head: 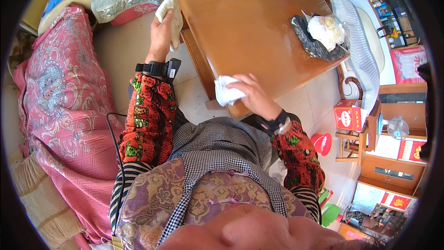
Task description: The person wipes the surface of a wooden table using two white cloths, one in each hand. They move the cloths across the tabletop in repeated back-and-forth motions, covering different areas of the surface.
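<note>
My left hand (162, 36) grips a cream-coloured folded cloth (176, 21) beside the left edge of a brown wooden table (242, 34). Part of that cloth is hidden behind my fingers. In my right hand (258, 93) is a white wadded cloth (227, 90), held at the table's near corner. Whether this cloth touches the wood cannot be made out. The tabletop has a glossy look with paler hazy patches. A lower wooden shelf or rail (197, 62) shows beneath the left edge.
On the table's right end lie a black plastic bag (305, 38) and a clear bag with white contents (326, 31). Covered sofas (66, 86) stand left and behind. A red basin (322, 144), a wooden stool (350, 142), a red box (347, 115) and a fan (398, 127) are at right.
</note>
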`<control>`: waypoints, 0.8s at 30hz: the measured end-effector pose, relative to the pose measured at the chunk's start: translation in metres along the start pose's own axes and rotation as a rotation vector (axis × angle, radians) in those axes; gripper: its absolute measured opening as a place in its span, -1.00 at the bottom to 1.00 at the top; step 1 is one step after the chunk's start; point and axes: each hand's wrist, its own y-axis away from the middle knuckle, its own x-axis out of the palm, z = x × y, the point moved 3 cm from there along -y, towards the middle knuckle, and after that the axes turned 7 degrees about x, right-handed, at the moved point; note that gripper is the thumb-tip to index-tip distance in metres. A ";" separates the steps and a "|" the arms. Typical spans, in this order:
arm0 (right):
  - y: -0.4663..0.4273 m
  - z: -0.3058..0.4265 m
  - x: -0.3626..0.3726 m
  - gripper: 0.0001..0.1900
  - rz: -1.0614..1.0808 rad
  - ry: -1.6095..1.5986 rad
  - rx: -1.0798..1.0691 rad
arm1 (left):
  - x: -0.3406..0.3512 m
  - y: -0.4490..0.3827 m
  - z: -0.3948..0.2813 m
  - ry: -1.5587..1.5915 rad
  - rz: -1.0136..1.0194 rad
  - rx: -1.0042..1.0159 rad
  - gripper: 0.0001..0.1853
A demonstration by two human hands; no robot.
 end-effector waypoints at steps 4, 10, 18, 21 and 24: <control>-0.069 -0.023 0.005 -0.56 -0.025 0.009 -0.043 | -0.002 -0.005 0.006 0.037 0.018 0.027 -0.53; -0.146 -0.051 0.008 -0.54 -0.106 -0.032 -0.002 | -0.005 0.001 -0.002 -0.055 -0.008 0.035 -0.56; -0.069 -0.009 -0.003 -0.54 0.054 0.006 -0.007 | -0.007 0.012 -0.024 0.033 -0.051 0.049 -0.54; -0.050 0.006 -0.009 -0.50 0.171 0.029 0.014 | -0.006 0.013 -0.030 0.118 -0.078 0.058 -0.54; -0.074 0.003 -0.005 -0.56 0.161 0.019 -0.043 | -0.007 0.017 -0.035 0.077 -0.059 0.054 -0.55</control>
